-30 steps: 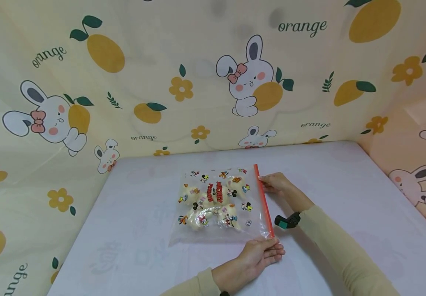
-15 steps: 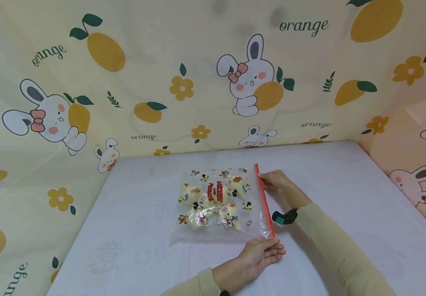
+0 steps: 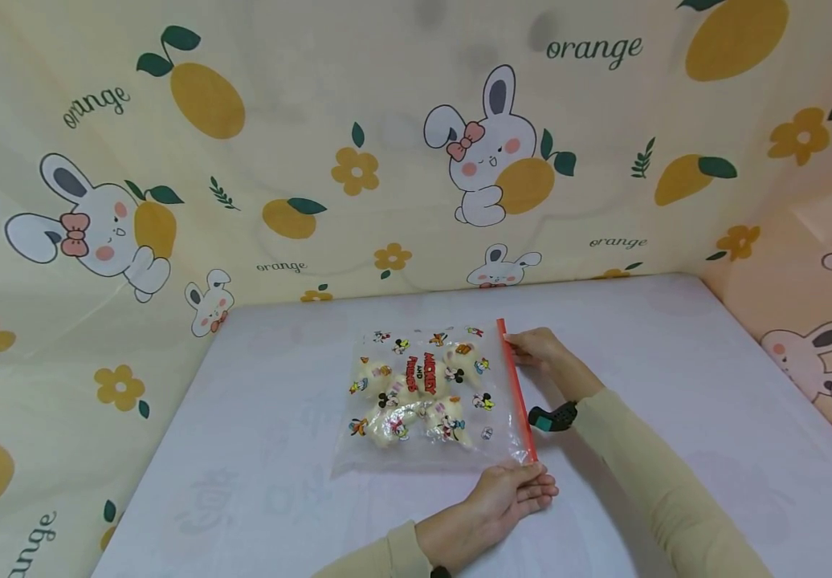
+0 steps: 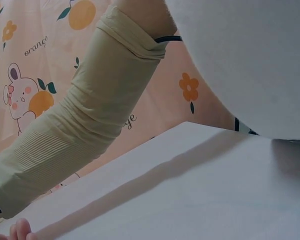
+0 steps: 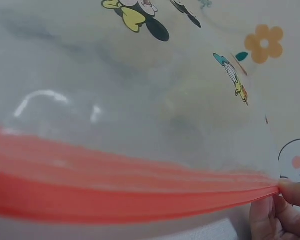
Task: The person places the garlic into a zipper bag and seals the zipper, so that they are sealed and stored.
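Observation:
A clear zip bag [image 3: 416, 461] with cartoon prints and red lettering lies flat on the table in the head view. Several pale, rounded pieces [image 3: 392, 425] show through its plastic. Along its right side runs a red zip strip [image 3: 518, 391], close up in the right wrist view. My right hand [image 3: 540, 351] pinches the strip's far end between thumb and fingers. At the near end my left hand [image 3: 506, 506] holds the bag's corner with thumb over fingers, palm turned up. Only a few left fingertips [image 4: 22, 229] enter the left wrist view.
The table [image 3: 264, 417] has a white cover and meets a patterned cloth wall [image 3: 401, 160] with rabbits and oranges at the back. A black wrist strap and camera [image 3: 553, 417] sit on my right wrist, near the strip.
My right hand and wrist have shifted slightly away and to the left at the strip's far end. The left hand and the bag have stayed nearly still.

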`<state>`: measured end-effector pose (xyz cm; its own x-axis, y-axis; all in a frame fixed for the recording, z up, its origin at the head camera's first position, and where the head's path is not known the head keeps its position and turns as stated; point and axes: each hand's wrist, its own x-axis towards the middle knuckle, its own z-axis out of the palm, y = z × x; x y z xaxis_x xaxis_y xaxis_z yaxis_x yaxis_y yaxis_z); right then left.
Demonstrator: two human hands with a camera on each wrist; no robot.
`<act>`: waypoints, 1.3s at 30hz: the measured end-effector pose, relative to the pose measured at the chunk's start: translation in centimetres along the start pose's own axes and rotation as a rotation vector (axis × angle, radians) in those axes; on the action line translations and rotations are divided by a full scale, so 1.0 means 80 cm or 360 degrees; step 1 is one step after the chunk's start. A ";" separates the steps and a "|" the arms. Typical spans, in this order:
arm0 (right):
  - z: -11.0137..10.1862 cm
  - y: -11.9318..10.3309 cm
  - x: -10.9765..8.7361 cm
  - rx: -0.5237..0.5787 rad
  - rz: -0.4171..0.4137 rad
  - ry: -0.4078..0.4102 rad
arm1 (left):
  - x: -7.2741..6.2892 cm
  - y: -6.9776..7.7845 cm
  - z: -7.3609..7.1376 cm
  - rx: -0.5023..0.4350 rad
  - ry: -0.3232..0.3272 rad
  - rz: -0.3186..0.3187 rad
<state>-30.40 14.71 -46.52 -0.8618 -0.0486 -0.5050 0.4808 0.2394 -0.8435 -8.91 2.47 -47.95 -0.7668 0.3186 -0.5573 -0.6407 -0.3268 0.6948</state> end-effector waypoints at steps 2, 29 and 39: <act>0.000 -0.001 0.002 0.0005 0.0007 0.0011 | 0.000 0.001 0.000 -0.0001 0.0005 -0.0011; -0.003 -0.015 0.014 0.0063 0.0078 0.0085 | -0.002 -0.002 -0.003 0.0020 -0.0020 0.0036; -0.009 -0.014 0.023 0.0082 0.0040 0.0113 | 0.001 0.002 -0.002 0.0050 -0.0039 0.0003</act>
<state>-32.63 15.09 -46.38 -0.8577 0.0264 -0.5135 0.5087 0.1895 -0.8399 -9.12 2.27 -47.96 -0.7666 0.3398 -0.5449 -0.6374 -0.2992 0.7101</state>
